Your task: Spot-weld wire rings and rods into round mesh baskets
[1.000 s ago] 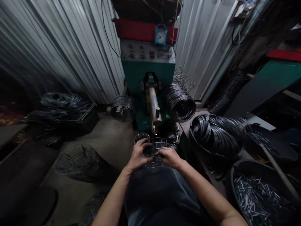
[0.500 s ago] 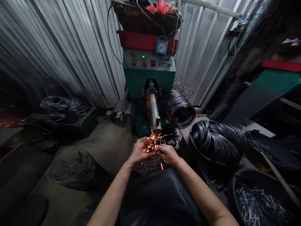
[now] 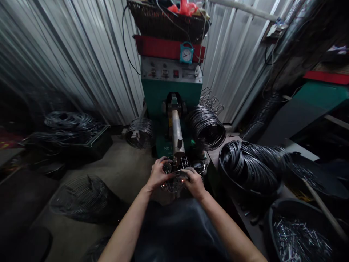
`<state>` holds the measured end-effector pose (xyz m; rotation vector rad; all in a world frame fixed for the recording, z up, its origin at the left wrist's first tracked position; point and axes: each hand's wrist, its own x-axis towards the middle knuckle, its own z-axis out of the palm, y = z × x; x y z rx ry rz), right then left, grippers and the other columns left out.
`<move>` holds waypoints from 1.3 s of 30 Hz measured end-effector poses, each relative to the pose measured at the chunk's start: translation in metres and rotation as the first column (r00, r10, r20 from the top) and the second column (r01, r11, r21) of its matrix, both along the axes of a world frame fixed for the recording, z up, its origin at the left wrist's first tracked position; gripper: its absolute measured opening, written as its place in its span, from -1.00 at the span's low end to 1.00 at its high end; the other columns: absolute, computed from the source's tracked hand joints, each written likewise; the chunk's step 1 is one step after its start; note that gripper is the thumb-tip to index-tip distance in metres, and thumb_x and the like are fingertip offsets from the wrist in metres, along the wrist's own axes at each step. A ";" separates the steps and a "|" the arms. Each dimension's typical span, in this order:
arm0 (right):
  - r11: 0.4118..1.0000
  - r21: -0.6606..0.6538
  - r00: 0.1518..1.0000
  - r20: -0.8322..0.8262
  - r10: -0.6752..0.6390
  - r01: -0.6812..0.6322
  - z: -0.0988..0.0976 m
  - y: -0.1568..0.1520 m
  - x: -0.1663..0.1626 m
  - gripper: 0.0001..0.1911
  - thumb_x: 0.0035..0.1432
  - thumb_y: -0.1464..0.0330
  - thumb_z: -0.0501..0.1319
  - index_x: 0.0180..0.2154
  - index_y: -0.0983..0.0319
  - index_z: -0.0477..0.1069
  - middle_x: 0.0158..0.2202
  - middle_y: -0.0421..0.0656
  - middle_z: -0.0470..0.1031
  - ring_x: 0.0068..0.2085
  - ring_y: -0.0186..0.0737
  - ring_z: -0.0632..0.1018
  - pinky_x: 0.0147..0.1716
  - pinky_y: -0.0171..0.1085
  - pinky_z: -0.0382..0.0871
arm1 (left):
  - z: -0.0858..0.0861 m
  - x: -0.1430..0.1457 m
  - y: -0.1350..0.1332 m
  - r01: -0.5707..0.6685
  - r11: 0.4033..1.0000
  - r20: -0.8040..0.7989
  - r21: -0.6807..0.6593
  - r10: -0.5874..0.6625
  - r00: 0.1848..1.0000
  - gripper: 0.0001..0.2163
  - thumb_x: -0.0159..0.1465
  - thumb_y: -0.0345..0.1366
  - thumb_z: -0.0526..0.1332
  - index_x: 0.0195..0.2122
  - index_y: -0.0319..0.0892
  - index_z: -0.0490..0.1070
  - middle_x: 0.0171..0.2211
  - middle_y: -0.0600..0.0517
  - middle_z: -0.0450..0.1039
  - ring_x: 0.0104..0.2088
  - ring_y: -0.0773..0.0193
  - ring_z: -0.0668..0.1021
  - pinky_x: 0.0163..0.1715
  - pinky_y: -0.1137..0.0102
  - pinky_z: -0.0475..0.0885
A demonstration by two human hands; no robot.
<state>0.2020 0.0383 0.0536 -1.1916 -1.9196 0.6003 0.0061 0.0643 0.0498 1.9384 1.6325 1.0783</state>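
A small round wire basket [image 3: 174, 186] sits between my hands, beneath the tip of the spot welder's metal arm [image 3: 177, 127]. My left hand [image 3: 159, 174] is closed on the basket's left side, with fingers over its top ring. On the right side, my right hand [image 3: 195, 182] pinches the same basket. The arm's tip reaches down into or just behind the basket's rim; exact contact is hard to tell. A few tiny orange glows show near my fingers. The green welder [image 3: 171, 87] stands straight ahead.
Wire-ring coils hang left [image 3: 140, 133] and right [image 3: 206, 127] of the arm. To the right stand a tub of bundled wire rings [image 3: 248, 163] and a bucket [image 3: 272, 225] of short metal rods. A wire-filled crate [image 3: 92, 143] is at left.
The bright spray of sparks at the arm's tip has died away, and the welder's green lamp has gone dark. Both hands still hold the basket, with the fingers slightly shifted.
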 end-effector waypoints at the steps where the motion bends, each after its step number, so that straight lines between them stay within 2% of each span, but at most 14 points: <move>1: 0.998 -0.060 0.996 -0.083 -0.030 0.025 -0.007 -0.009 0.005 -0.80 0.07 0.34 0.21 -0.22 0.19 0.47 -0.22 -0.10 0.50 -0.20 -0.20 0.51 -0.18 -0.28 0.36 | 0.001 0.000 -0.001 -0.010 1.000 -0.019 0.007 0.010 1.000 -0.50 -0.19 -0.26 0.42 -0.15 -0.04 0.45 0.05 -0.05 0.30 0.09 -0.02 0.33 0.07 0.08 0.23; 3: 0.965 -0.257 0.974 -0.200 -0.110 0.057 -0.025 -0.029 0.016 -0.84 0.01 0.29 0.23 -0.34 0.22 0.48 -0.37 -0.15 0.50 -0.29 -0.21 0.50 -0.25 -0.28 0.37 | 0.003 0.001 -0.002 -0.030 0.999 -0.058 0.016 0.031 0.998 -0.48 -0.21 -0.26 0.43 -0.14 -0.04 0.46 0.06 -0.06 0.29 0.10 -0.06 0.31 0.08 0.05 0.22; 5: 0.875 -0.481 0.950 -0.243 -0.198 0.059 -0.048 -0.049 0.027 -0.81 -0.04 0.24 0.25 -0.43 0.24 0.46 -0.49 -0.19 0.46 -0.40 -0.23 0.47 -0.34 -0.29 0.35 | 0.005 0.002 -0.001 -0.039 0.999 -0.073 0.011 0.040 0.997 -0.48 -0.21 -0.24 0.43 -0.14 -0.04 0.46 0.06 -0.07 0.29 0.11 -0.07 0.31 0.07 0.04 0.22; 7: 0.789 -0.610 0.932 -0.238 -0.272 0.075 -0.071 -0.067 0.037 -0.76 -0.10 0.18 0.26 -0.52 0.25 0.43 -0.57 -0.22 0.40 -0.47 -0.25 0.42 -0.39 -0.29 0.32 | 0.004 0.002 0.001 -0.048 0.999 -0.046 -0.002 0.048 0.998 -0.48 -0.19 -0.20 0.42 -0.13 -0.04 0.46 0.06 -0.07 0.29 0.10 -0.06 0.32 0.06 0.06 0.23; 9: 0.772 -0.626 0.922 -0.225 -0.315 0.111 -0.088 -0.080 0.043 -0.70 -0.15 0.13 0.27 -0.58 0.24 0.38 -0.62 -0.23 0.35 -0.50 -0.27 0.37 -0.43 -0.30 0.27 | 0.003 0.003 0.004 -0.070 0.997 0.002 -0.025 0.070 0.998 -0.48 -0.19 -0.18 0.41 -0.13 -0.06 0.46 0.06 -0.08 0.29 0.09 -0.04 0.34 0.06 0.09 0.25; 12: 0.806 -0.577 0.913 -0.244 -0.326 0.133 -0.100 -0.090 0.047 -0.61 -0.15 0.03 0.25 -0.60 0.23 0.36 -0.63 -0.24 0.29 -0.51 -0.28 0.32 -0.46 -0.31 0.22 | 0.000 0.005 0.008 -0.112 0.992 0.034 -0.049 0.114 0.993 -0.48 -0.19 -0.18 0.41 -0.13 -0.10 0.46 0.06 -0.08 0.30 0.08 -0.03 0.34 0.08 0.13 0.25; 16: 0.810 -0.571 0.903 -0.266 -0.337 0.134 -0.102 -0.089 0.046 -0.51 -0.16 -0.08 0.20 -0.62 0.24 0.33 -0.65 -0.26 0.22 -0.52 -0.30 0.27 -0.50 -0.34 0.16 | 0.000 0.006 0.012 -0.167 0.984 -0.009 -0.057 0.167 0.986 -0.49 -0.18 -0.20 0.39 -0.12 -0.10 0.46 0.06 -0.07 0.30 0.10 -0.02 0.33 0.10 0.16 0.22; 19: 0.814 -0.568 0.900 -0.280 -0.334 0.125 -0.104 -0.089 0.046 -0.49 -0.17 -0.09 0.19 -0.62 0.26 0.32 -0.64 -0.27 0.20 -0.51 -0.32 0.24 -0.50 -0.35 0.14 | 0.001 0.005 0.014 -0.184 0.980 -0.041 -0.077 0.181 0.983 -0.47 -0.16 -0.20 0.39 -0.10 -0.11 0.44 0.08 -0.09 0.28 0.12 0.01 0.31 0.11 0.16 0.21; 29: 0.802 -0.583 0.903 -0.265 -0.337 0.128 -0.106 -0.093 0.045 -0.50 -0.16 -0.08 0.20 -0.62 0.25 0.31 -0.65 -0.28 0.19 -0.53 -0.33 0.24 -0.50 -0.35 0.14 | 0.003 0.000 0.022 -0.077 0.992 -0.015 -0.097 0.076 0.997 -0.50 -0.15 -0.22 0.40 -0.11 -0.07 0.44 0.11 -0.06 0.26 0.14 0.00 0.29 0.12 0.14 0.17; 32: 0.783 -0.611 0.899 -0.270 -0.345 0.117 -0.109 -0.104 0.041 -0.52 -0.13 -0.06 0.20 -0.58 0.26 0.36 -0.64 -0.27 0.25 -0.52 -0.31 0.30 -0.48 -0.35 0.19 | 0.016 -0.012 0.020 -0.017 0.992 0.093 -0.129 0.029 0.995 -0.43 -0.14 -0.17 0.40 -0.05 -0.12 0.40 0.13 -0.10 0.24 0.15 -0.01 0.29 0.13 0.14 0.18; 35: 0.762 -0.645 0.900 -0.295 -0.322 0.061 -0.114 -0.120 0.035 -0.56 -0.17 -0.02 0.26 -0.51 0.27 0.44 -0.56 -0.20 0.40 -0.45 -0.24 0.41 -0.41 -0.33 0.28 | 0.043 -0.027 0.007 -0.087 0.995 0.171 -0.055 0.095 0.981 -0.44 0.01 -0.14 0.31 0.04 -0.18 0.30 0.06 -0.12 0.31 0.08 0.07 0.38 0.08 0.19 0.26; 37: 0.755 -0.655 0.902 -0.312 -0.297 0.022 -0.115 -0.129 0.031 -0.55 -0.24 0.00 0.30 -0.49 0.27 0.47 -0.52 -0.16 0.47 -0.40 -0.19 0.46 -0.36 -0.30 0.32 | 0.068 -0.030 -0.010 -0.136 0.991 0.031 0.011 0.135 0.990 -0.50 0.07 -0.17 0.26 0.05 -0.18 0.29 0.02 -0.13 0.35 0.04 0.07 0.40 0.04 0.18 0.29; 39: 0.760 -0.650 0.904 -0.318 -0.284 0.010 -0.112 -0.135 0.026 -0.55 -0.26 -0.01 0.31 -0.51 0.27 0.47 -0.52 -0.14 0.48 -0.40 -0.17 0.48 -0.35 -0.28 0.34 | 0.094 -0.024 -0.031 -0.054 0.998 -0.284 0.024 0.058 0.957 -0.53 0.05 -0.22 0.27 0.01 -0.15 0.33 0.00 -0.14 0.37 0.03 -0.01 0.41 0.00 0.13 0.31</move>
